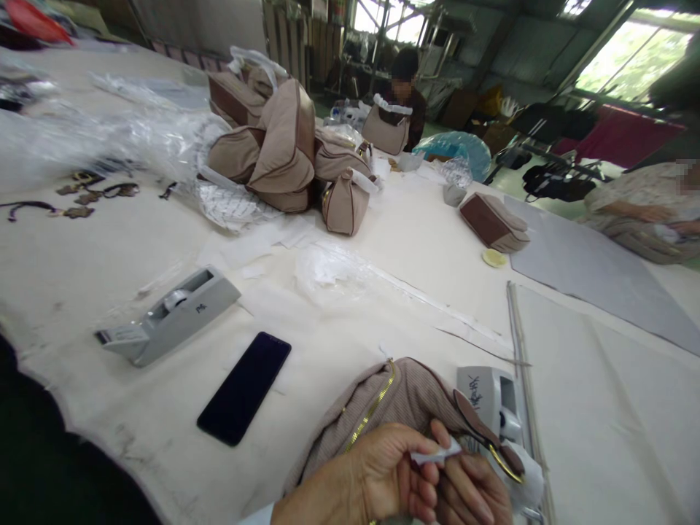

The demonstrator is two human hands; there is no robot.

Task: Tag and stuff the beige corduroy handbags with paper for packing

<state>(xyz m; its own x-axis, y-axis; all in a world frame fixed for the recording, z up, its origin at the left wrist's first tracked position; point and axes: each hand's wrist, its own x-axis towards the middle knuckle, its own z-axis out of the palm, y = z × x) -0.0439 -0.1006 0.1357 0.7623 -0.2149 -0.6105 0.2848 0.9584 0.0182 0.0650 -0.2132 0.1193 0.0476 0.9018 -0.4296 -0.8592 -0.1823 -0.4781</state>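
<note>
At the bottom of the view my left hand [391,467] pinches a small folded piece of white paper [436,453] between thumb and finger. My right hand [471,492] meets it from the other side, its fingers closed at the paper's right end. Behind and under both hands lies a taupe ribbed handbag [418,386] with a gold zipper [377,405]. Its brown leather tab and gold ring [506,463] sit just right of my right hand, with white wrapping beside the ring. The lower part of the bag is hidden by my hands.
A grey tape dispenser [186,313] and a black phone [245,388] lie to the left. Another dispenser [484,386] stands behind the bag. Further back are a heap of taupe bags [284,146], clear plastic [136,138] and a single bag [495,222]. Two people sit across the table.
</note>
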